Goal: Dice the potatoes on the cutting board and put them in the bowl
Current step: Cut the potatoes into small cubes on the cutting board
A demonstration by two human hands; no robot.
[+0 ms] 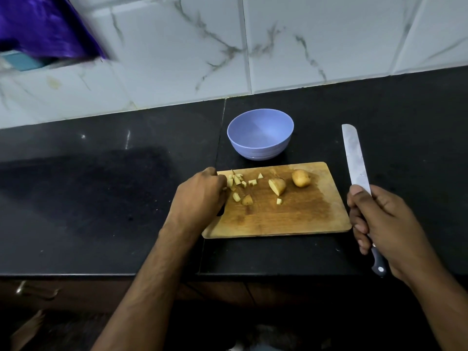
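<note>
A wooden cutting board point(291, 219) lies on the black counter. On it are a whole potato point(301, 178), a cut potato half point(277, 186) and several small diced pieces point(237, 183) near its left end. My left hand point(200, 192) is at the board's left edge, fingers curled over the diced pieces; whether it holds any is hidden. My right hand point(387, 229) grips the handle of a long knife point(354, 158) to the right of the board, blade pointing away. Behind the board stands a light blue bowl point(260, 141) with nothing in it.
The black counter point(101, 198) stretches left and right of the board, with a seam running past the board's left end. A marble-tiled wall point(304, 41) rises behind. A purple cloth point(45, 26) hangs at the upper left. The counter's front edge lies just below the board.
</note>
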